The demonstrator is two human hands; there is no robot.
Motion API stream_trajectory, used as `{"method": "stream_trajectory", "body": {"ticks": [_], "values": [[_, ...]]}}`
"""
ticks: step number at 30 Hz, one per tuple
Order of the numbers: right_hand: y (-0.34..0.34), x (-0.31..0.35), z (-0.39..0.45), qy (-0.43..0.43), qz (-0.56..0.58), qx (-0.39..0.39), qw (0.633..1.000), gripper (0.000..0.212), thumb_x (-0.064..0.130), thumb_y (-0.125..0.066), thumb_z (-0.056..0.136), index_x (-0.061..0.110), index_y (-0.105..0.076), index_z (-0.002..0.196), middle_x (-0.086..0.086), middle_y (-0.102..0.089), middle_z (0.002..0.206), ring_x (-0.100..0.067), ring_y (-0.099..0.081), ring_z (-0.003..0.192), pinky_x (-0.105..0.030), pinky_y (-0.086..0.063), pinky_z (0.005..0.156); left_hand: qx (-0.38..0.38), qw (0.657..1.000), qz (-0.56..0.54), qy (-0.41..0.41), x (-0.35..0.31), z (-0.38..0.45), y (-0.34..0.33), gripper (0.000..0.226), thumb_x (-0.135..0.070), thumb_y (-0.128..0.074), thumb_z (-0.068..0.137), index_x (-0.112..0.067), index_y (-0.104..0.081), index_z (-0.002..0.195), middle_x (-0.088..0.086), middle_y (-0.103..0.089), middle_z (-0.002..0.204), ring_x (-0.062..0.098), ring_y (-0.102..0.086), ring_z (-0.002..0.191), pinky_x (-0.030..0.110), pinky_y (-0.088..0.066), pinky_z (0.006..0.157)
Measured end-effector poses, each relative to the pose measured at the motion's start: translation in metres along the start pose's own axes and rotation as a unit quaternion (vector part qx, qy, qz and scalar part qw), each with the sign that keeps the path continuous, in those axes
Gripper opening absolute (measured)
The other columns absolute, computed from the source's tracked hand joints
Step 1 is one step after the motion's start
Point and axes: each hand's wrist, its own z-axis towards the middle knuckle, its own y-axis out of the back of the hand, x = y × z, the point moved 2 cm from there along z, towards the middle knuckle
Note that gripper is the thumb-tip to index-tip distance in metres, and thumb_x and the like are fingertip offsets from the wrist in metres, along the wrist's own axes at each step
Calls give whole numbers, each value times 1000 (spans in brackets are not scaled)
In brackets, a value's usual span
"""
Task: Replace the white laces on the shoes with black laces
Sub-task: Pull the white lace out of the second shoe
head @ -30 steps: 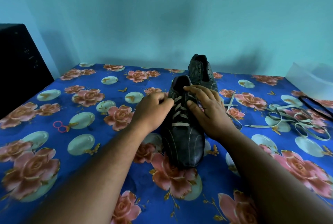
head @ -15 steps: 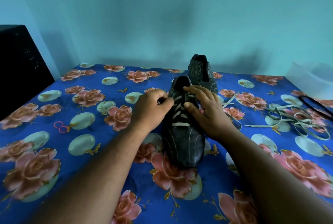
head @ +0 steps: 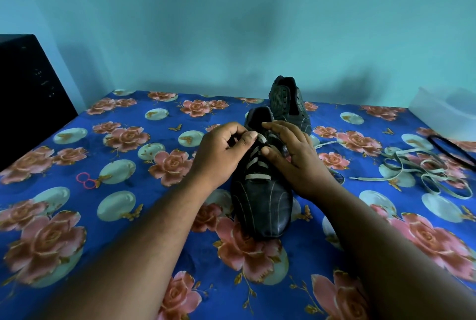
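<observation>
A black shoe [head: 262,203] stands in the middle of the floral cloth, toe toward me, with a white lace [head: 256,176] crossed through its eyelets. My left hand [head: 219,152] pinches the top end of that lace between thumb and curled fingers at the shoe's left side. My right hand [head: 296,157] rests on the shoe's right side, its thumb pressing near the upper crossings and its fingers lying straight over the tongue. A second black shoe [head: 288,103] without laces stands behind. A loose white lace [head: 417,172] and a black lace [head: 450,149] lie to the right.
The blue floral cloth [head: 128,216] covers the whole surface up to a teal wall. A black box [head: 28,93] stands at the far left, and a clear plastic container [head: 443,111] sits at the back right. Pink rubber bands [head: 86,180] lie on the left.
My left hand has shifted slightly up the shoe, and its thumb now pinches the lace's top end. My right hand's thumb has slid a little toward the laces.
</observation>
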Motion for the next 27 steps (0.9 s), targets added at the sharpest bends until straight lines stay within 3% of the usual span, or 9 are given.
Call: {"method": "stream_trajectory", "body": {"ticks": [5,8,12,15,19,21,23,25,27], "values": [[-1,-1,1,2,6,1,1000,59,64,-48,93,40,-45,147,12,-41,151,-13,-34,141,-46,-32,117,-35,990,81,107,20,5,9,37,-43,-57,98,-13,-67,78,5,-64,71,25,-62,73,41,-50,67],[-1,-1,1,5,8,4,1000,57,61,-51,94,41,-44,147,14,-41,150,-12,-34,141,-48,-33,117,2,979,130,154,26,2,9,38,-40,-55,99,-18,-58,68,-5,-53,61,20,-52,64,36,-40,64],[-1,-2,0,7,8,2,1000,58,61,-51,93,39,-45,147,12,-42,150,-12,-35,141,-47,-33,117,-12,996,40,81,18,6,8,31,-49,-51,97,-22,-66,97,-4,-64,101,14,-61,94,41,-53,85],[-1,-3,1,11,10,1,1000,60,63,-50,93,38,-46,146,11,-43,150,-14,-36,141,-48,-34,116,3,1000,16,2,4,2,5,37,-55,-50,95,-22,-68,102,-6,-66,99,12,-62,94,30,-52,79],[-1,-2,1,16,12,-1,1000,57,59,-53,94,36,-46,147,9,-43,150,-11,-35,141,-48,-34,117,-16,998,30,-52,-4,0,2,26,-38,-59,100,-15,-70,96,-10,-67,87,7,-63,86,26,-50,73],[-1,-2,1,15,14,2,1000,57,59,-53,94,37,-45,147,10,-42,150,-11,-35,142,-48,-33,117,-15,1000,-3,-27,-1,1,4,25,-34,-58,101,-14,-68,91,-8,-67,84,7,-64,84,29,-52,76],[-1,-3,1,12,16,5,1000,58,60,-52,94,38,-44,147,10,-41,151,-10,-34,142,-49,-33,117,-7,998,-59,20,-1,2,7,26,-35,-59,99,-11,-67,92,2,-67,85,18,-64,87,33,-52,79],[0,-3,1,12,16,6,1000,59,62,-51,93,38,-44,147,10,-41,151,-11,-34,143,-50,-33,117,0,990,-129,63,-6,1,10,30,-34,-61,100,-5,-63,88,11,-64,84,15,-62,81,22,-50,76],[-1,-3,1,12,17,6,1000,58,61,-52,94,38,-44,147,9,-41,152,-12,-34,143,-51,-33,117,15,984,-153,91,-12,1,10,37,-35,-57,102,-4,-59,82,8,-58,75,5,-55,70,12,-45,68]]}}
